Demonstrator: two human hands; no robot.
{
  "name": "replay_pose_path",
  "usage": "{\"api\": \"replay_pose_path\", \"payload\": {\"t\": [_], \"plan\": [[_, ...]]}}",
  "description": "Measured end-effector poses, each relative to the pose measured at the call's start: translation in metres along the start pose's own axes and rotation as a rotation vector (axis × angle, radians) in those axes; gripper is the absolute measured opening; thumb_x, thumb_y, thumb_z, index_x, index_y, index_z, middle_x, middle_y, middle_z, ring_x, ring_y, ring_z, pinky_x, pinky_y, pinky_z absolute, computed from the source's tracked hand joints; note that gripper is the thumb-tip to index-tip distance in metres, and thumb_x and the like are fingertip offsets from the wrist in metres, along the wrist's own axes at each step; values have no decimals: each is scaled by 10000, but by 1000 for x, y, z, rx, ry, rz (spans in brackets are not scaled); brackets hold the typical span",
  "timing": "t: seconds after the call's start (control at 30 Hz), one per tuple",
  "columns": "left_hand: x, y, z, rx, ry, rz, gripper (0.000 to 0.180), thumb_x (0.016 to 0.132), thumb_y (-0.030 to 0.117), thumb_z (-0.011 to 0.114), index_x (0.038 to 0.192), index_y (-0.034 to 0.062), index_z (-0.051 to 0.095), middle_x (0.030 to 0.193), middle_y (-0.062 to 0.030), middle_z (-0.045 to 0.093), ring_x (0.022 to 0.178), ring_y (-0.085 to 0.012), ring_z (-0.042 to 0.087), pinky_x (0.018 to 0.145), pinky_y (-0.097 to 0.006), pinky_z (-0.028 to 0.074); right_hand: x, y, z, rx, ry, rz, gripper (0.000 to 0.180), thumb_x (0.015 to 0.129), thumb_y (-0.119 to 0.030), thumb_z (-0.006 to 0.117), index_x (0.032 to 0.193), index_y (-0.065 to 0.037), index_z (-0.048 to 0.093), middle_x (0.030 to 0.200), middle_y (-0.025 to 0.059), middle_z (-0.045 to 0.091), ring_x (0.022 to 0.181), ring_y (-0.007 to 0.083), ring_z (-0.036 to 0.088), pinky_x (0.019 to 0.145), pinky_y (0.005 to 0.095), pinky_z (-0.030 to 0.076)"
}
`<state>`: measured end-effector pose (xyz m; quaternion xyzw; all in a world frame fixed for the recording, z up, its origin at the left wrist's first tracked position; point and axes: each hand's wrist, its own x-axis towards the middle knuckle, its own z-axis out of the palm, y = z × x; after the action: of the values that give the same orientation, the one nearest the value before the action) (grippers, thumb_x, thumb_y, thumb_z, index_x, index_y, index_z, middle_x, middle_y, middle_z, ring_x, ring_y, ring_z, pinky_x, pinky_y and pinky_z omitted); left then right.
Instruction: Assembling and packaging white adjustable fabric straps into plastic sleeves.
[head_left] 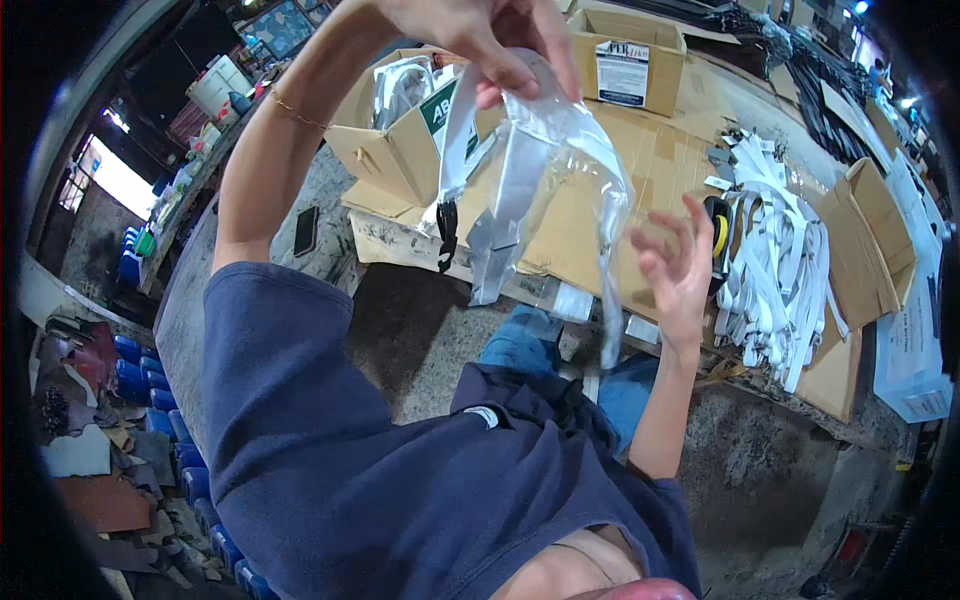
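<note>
As the left hand point(485, 35) pinches clear plastic packaging point(580, 135), the right hand point(680, 265) hovers loosely open, empty!

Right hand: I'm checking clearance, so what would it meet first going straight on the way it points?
Probably the open cardboard box beyond it; the right hand might brush the flat cardboard sooner, as its height above that is unclear.

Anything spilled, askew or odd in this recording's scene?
Yes, mildly: at lower left, brown and grey sheet scraps lie strewn in an overlapping jumble, looking like uncollected waste. At right, the white straps lie in a loose, untidy heap. The clear plastic bag in the left hand shows no obvious damage.
</note>
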<state>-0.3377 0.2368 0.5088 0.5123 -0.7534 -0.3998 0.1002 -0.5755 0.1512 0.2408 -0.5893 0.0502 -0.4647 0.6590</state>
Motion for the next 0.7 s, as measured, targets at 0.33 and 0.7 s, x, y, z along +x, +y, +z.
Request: {"api": "replay_pose_path", "payload": {"t": [0.33, 0.7], "plan": [[23, -1, 37, 52, 80, -4, 218, 798, -40, 637, 1012, -79, 654, 795, -97, 663, 567, -105, 617, 523, -215, 527, 52, -62, 61, -80, 120, -641, 890, 661, 54, 798, 1380, -27, 280, 1200, 150, 430, 804, 201, 606, 775, 288, 525], [20, -19, 62, 8, 192, 10, 345, 806, -11, 633, 1139, -43, 547, 733, -98, 656, 571, -116, 642, 513, -209, 521, 39, -49, 83, -418, 225, -609, 844, 727, 130, 675, 1405, -56, 207, 1182, 169, 439, 808, 197, 643, 935, 402, 468]]}}
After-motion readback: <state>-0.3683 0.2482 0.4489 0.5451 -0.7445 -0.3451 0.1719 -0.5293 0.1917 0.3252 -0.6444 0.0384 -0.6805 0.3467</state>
